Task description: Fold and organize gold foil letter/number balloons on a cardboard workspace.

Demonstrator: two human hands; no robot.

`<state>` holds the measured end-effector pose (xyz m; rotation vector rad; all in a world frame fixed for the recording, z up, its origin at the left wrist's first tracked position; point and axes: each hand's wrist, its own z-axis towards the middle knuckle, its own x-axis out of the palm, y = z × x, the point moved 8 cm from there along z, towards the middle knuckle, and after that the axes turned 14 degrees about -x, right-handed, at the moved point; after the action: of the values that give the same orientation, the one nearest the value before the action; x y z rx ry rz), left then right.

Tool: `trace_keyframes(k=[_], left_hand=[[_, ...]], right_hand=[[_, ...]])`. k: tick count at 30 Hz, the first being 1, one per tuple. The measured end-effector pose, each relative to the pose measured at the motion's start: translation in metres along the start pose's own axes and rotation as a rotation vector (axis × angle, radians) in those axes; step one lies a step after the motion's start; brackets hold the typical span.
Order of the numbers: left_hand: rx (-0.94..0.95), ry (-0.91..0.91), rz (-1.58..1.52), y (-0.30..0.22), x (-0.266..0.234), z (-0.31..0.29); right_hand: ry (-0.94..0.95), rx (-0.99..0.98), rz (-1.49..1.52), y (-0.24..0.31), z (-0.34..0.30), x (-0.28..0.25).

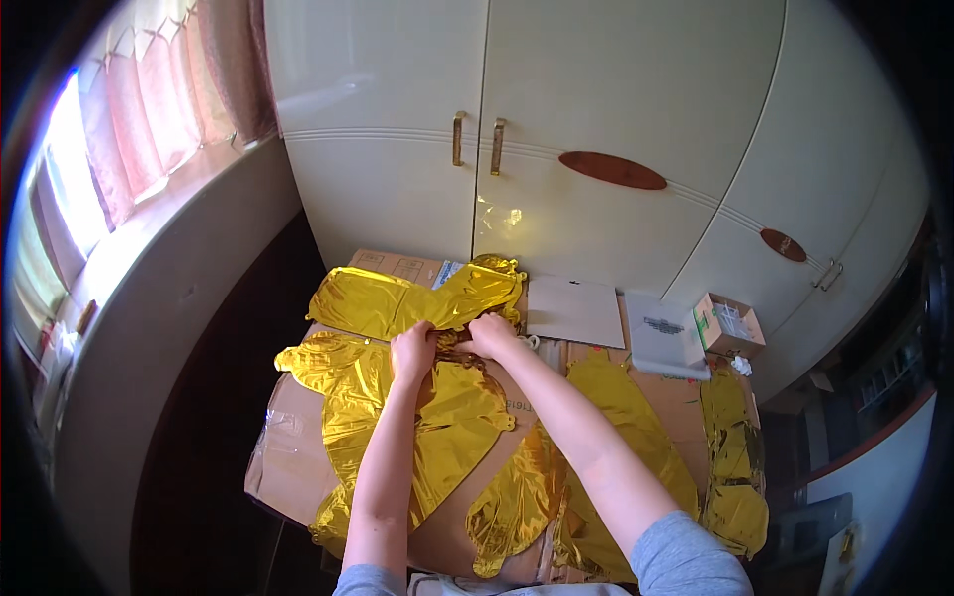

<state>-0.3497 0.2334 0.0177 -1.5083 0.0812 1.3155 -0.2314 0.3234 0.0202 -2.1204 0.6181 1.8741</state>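
Looking down from the head camera, I see both hands meeting near the middle of the view, over a spread of flattened cardboard boxes (298, 447) that serves as the desk. My left hand (412, 350) is closed, fingers curled around the edge of a gold foil balloon (412, 301) that lies at twelve o'clock from it. My right hand (492, 333) sits just beside the left, at its three o'clock, also pinched shut on the same balloon where its two lobes join. The two hands are nearly touching.

Under my left forearm lies a second gold foil balloon (348, 397), flat on the cardboard, stretching from nine o'clock down to six o'clock of the hands. At four o'clock from the hands a third gold piece (616, 417) lies along my right forearm, and a fourth crumpled gold shape (730, 457) sits farther out, near the cardboard's right edge.

At two o'clock from the hands lies a flat pale board (574, 310), then a grey packet (663, 336), then a small open carton (728, 326), in a row toward three o'clock. Cream wardrobe doors (616, 89) fill the twelve o'clock side, and pink curtains (149, 109) hang at ten o'clock.
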Motion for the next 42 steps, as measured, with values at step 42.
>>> trace_keyframes(k=[42], left_hand=[[1.118,-0.146,-0.19,-0.286,-0.213,-0.24]], right_hand=[[-1.233,0.342,1.973,-0.067,-0.417,-0.055]])
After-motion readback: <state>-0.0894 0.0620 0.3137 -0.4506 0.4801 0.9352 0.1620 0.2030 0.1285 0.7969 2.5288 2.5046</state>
